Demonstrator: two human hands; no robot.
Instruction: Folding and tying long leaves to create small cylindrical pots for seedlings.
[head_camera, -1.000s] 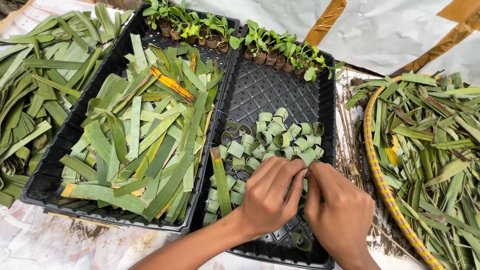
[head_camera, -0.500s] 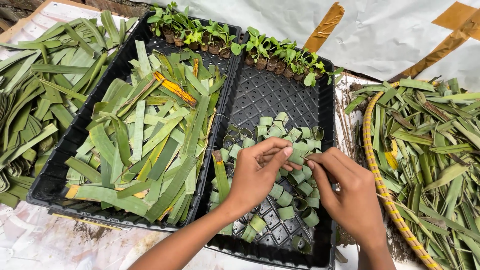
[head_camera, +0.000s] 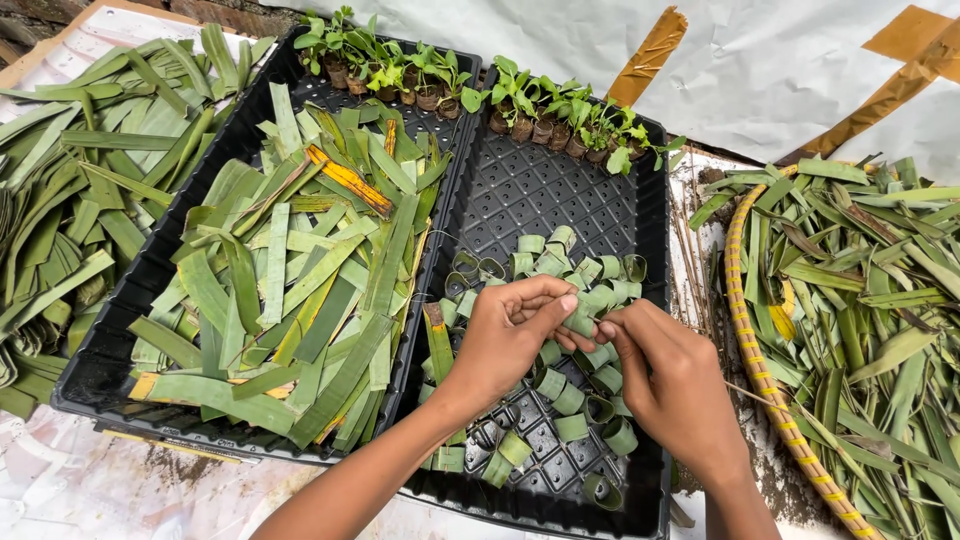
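Both hands have lifted slightly off the heap of rings compared with a second ago, when they pressed low among them; now they meet above the middle of the tray. The left hand (head_camera: 505, 335) and the right hand (head_camera: 665, 375) come together over a small green rolled leaf ring (head_camera: 580, 322), and the fingers (head_camera: 540, 298) of both pinch it from either side, thumbs and forefingers pressed onto the strip.

That ring looks light, thin and springy; I judge it would uncurl if released loosely and crease or tear if squeezed hard, so the hold belongs on the overlapping ends, where the fingertips already sit.

Around the hands lies a loose pile of similar green leaf rings (head_camera: 560, 265) on the floor of the black perforated plastic tray (head_camera: 560, 190), crowding the space below the wrists. At its far edge stands a row of small green seedlings in leaf pots (head_camera: 565, 125). To the left, a second black tray (head_camera: 95, 355) is heaped with flat cut green leaf strips (head_camera: 290, 270), some yellowed. More long leaves (head_camera: 70, 200) lie further left, and a woven yellow basket (head_camera: 745, 330) of leaf trimmings sits to the right, near the right wrist.
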